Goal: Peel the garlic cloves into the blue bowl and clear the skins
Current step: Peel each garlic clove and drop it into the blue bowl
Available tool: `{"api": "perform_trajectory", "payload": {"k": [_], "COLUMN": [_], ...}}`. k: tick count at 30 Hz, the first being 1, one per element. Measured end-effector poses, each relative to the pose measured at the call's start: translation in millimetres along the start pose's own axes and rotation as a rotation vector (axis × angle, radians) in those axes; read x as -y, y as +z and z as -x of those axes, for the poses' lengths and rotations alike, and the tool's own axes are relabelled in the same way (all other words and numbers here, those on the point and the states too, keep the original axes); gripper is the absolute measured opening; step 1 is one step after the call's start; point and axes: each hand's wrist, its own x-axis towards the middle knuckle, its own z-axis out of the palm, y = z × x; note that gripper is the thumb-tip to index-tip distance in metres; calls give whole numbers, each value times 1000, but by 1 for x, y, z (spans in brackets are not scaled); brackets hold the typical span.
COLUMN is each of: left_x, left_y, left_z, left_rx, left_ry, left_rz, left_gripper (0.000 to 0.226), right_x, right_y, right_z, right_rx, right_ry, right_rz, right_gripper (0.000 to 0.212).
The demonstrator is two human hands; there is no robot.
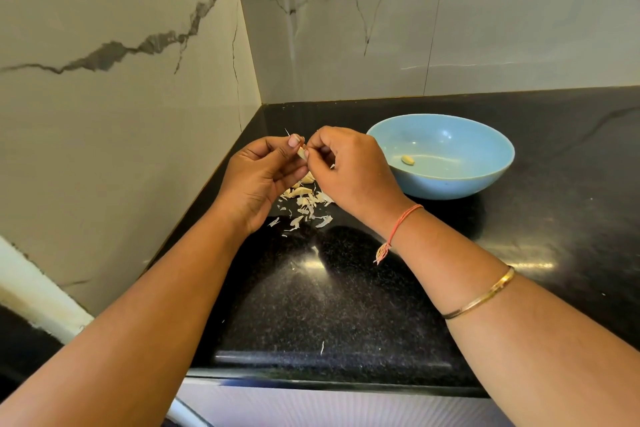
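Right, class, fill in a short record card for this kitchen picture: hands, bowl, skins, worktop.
left hand: holds a garlic clove at the fingertips
right hand: pinches at the same clove
bowl: blue, to the right of the hands, one peeled clove inside
skins: scattered below the hands
worktop: black, speckled, shiny

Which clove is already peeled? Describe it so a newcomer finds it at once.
Start at the black countertop and find the blue bowl right of the hands. One small yellowish clove lies alone on the bowl's floor; unlike the pale papery skins scattered under the hands, it is smooth and plump.
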Motion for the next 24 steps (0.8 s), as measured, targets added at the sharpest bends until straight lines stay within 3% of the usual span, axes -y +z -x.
{"api": "perform_trajectory", "payload": {"k": [10,18,24], "left_x": [-2,-4,-6], "left_y": [4,2,2], "left_z": [4,5,5], "left_rx": [4,35,41], "left_ry": [-22,-67,-74], "left_rz": [-26,-68,-86], "left_gripper": [10,16,8], "right_x": [-1,-3,-2], "right_y": [0,3,3], "right_z": [1,1,0], "right_rx": [64,-5,-75], "right_ry": [6,6,-10], "right_rz": [5,-4,-41], "right_gripper": [12,13,12]}}
